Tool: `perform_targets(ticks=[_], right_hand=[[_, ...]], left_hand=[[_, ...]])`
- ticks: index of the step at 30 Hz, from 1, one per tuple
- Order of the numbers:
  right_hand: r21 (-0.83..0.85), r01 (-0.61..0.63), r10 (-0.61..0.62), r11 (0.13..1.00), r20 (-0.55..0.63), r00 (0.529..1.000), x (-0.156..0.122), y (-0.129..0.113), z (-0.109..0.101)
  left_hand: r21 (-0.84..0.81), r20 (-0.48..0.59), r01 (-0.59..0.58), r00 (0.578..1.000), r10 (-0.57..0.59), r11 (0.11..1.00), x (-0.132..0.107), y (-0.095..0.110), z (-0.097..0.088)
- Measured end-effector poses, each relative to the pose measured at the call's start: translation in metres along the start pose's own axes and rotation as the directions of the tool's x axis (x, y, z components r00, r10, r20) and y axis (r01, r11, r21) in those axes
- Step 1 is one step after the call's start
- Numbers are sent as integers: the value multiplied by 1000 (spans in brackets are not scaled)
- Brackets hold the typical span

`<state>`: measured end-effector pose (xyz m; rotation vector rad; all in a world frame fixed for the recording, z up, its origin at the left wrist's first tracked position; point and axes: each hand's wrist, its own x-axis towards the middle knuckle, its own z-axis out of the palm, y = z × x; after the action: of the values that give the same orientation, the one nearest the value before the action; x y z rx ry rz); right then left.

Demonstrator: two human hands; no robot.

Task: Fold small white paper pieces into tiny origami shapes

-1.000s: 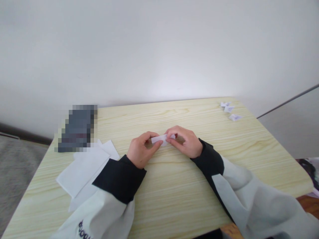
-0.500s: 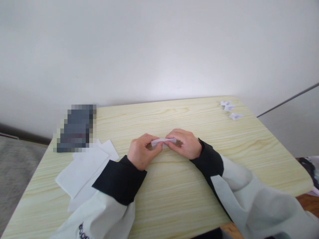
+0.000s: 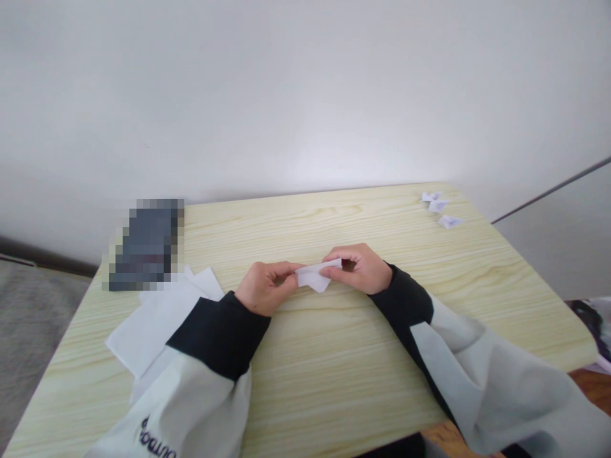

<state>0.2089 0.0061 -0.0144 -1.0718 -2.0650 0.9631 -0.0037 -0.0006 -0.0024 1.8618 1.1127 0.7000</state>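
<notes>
A small folded piece of white paper (image 3: 312,276) is held between my two hands over the middle of the table. Its upper part is a narrow strip, and a pointed flap hangs below. My left hand (image 3: 267,286) pinches the strip's left end between thumb and fingers. On the other side, my right hand (image 3: 360,268) pinches it near the right end, with the thumb across the front and a corner of paper sticking out above. Part of the paper is hidden behind the fingers.
White paper sheets (image 3: 143,334) lie overlapping at the left, partly under my left sleeve. Behind them is a dark, pixelated flat object (image 3: 147,245). Several small folded paper pieces (image 3: 436,205) sit at the table's far right corner. A wall (image 3: 305,95) stands behind the table (image 3: 324,381).
My hands have moved slightly apart, the left one leftward and the right one rightward. More of the folded paper shows now, with its pointed lower flap visible.
</notes>
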Motion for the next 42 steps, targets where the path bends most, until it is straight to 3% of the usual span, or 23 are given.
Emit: perform_targets(ticks=[5,10,16,20,27,36,40,42], right_hand=[[-34,7,-9,999,-80,997,-1,-3,5],[-208,105,-134,973,-133,982,-1,-8,12],[-252,73,-99,965,-91,991,0,-10,14],[-244,92,-98,965,-14,995,0,-7,10],[-159,204,-191,966,94,977,1,3,-5],[129,17,-44,991,207,977,0,11,-15],[301,10,-89,953,249,965,-1,14,-21],[292,24,-96,956,236,967,-1,12,-21]], left_hand=[[-30,-43,-16,999,15,999,0,3,4],[106,-126,-43,990,56,993,1,4,11],[229,-133,-136,977,169,964,-1,2,12],[201,-107,-91,988,114,975,-1,2,10],[81,-51,3,999,1,997,0,1,4],[-4,-21,72,997,-72,997,1,-1,0],[-38,-53,92,994,-94,995,2,-6,-1],[-27,-54,88,995,-90,996,2,-7,0]])
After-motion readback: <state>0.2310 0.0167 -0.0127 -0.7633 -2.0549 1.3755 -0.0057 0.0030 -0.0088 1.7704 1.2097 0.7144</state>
